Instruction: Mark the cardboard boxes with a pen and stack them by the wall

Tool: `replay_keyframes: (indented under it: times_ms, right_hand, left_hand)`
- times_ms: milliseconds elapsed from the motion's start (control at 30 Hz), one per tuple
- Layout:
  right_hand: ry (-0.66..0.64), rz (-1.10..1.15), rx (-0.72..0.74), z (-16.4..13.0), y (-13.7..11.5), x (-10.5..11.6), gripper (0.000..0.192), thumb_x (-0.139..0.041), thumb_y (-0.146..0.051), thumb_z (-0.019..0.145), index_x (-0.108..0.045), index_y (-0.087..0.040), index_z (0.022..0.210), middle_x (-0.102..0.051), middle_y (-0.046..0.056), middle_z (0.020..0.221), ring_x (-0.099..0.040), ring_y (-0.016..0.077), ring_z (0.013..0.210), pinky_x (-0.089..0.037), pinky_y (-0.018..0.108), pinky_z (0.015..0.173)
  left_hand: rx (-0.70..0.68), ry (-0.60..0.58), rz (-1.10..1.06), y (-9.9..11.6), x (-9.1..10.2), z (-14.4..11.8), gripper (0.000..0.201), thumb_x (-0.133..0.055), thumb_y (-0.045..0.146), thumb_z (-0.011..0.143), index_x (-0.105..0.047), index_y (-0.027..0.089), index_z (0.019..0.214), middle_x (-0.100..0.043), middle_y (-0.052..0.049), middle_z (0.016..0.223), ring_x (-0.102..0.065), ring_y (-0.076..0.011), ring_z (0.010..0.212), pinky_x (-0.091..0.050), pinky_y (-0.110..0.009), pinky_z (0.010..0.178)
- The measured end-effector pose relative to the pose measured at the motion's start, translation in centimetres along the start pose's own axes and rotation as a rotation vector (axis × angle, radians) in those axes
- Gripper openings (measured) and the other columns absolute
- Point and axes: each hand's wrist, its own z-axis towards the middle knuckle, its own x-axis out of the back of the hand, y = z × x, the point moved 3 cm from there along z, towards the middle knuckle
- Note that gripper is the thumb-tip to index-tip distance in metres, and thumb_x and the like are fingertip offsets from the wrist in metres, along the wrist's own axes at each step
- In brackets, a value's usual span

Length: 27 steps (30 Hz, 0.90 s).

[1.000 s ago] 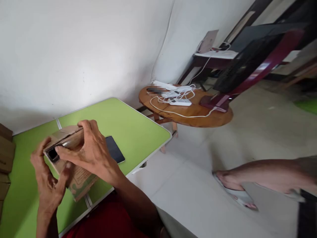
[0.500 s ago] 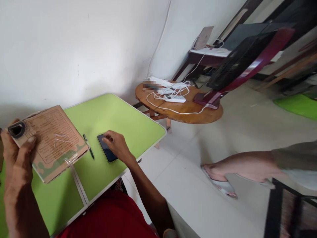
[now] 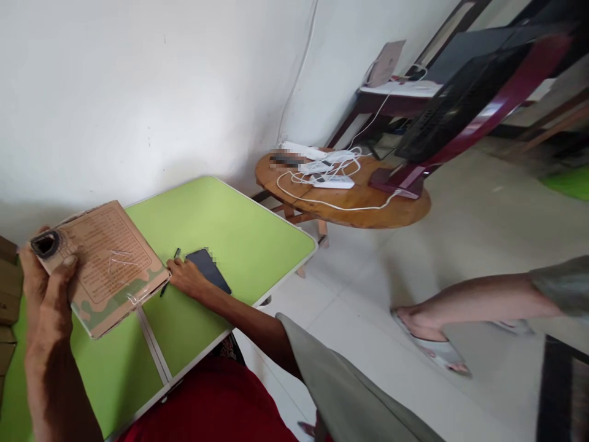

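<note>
My left hand point(image 3: 50, 288) grips a brown cardboard box point(image 3: 119, 261) by its left end, thumb on the printed face and the other fingers mostly hidden behind. The box is tilted above the green table and has a camouflage band, clear tape and a dark-rimmed hole. At its right corner, my right hand point(image 3: 186, 276) is closed around a dark pen point(image 3: 177, 252), whose two ends stick out past the fingers. A dark smartphone point(image 3: 209, 270) lies on the table just right of that hand, partly behind the forearm.
The green folding table point(image 3: 248, 227) stands against the wall. Beyond it, a round wooden table point(image 3: 368, 215) carries a white power strip point(image 3: 334, 182), tangled cables and a maroon monitor stand point(image 3: 405, 183). Cardboard boxes point(image 3: 8, 294) are stacked at far left. Another person's leg point(image 3: 478, 301) is at right.
My right hand has moved left from the phone onto the pen, which now slants the other way. The left hand still holds the box. The view has shifted slightly.
</note>
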Motion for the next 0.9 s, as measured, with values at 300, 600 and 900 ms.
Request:
replay_keyframes:
  times_ms: [300,600,900]
  right_hand:
    - [0.214,0.136,-0.081,0.8,3.7,2.0,0.023,-0.054,-0.006,0.108,-0.071,-0.018,0.118,-0.078,0.017,0.122,-0.076,0.0261,0.105,-0.061,0.033,0.084]
    - [0.977,1.067,-0.118,-2.5,3.8,10.1,0.042,-0.024,-0.039,0.121,-0.063,-0.021,0.122,-0.079,0.006,0.093,-0.079,0.018,0.074,-0.062,0.027,0.066]
    - [0.441,1.68,0.407,-2.2,-8.5,14.8,0.028,-0.082,-0.047,0.102,-0.079,-0.025,0.119,-0.083,0.007,0.111,-0.083,0.0222,0.102,-0.073,0.04,0.093]
  left_hand:
    - [0.018,0.005,-0.027,-0.1,0.1,-0.8,0.072,-0.081,0.056,0.085,-0.063,0.02,0.146,-0.068,-0.01,0.138,-0.061,-0.0314,0.127,-0.048,-0.059,0.126]
    - [0.012,-0.017,0.051,-0.6,0.5,-1.9,0.074,-0.079,0.063,0.089,-0.063,0.027,0.151,-0.067,-0.011,0.145,-0.064,-0.0358,0.135,-0.053,-0.056,0.12]
    - [0.038,-0.085,0.088,-0.4,0.7,-2.6,0.086,-0.082,0.069,0.09,-0.055,0.033,0.163,-0.058,-0.014,0.165,-0.059,-0.0421,0.148,-0.055,-0.065,0.122]
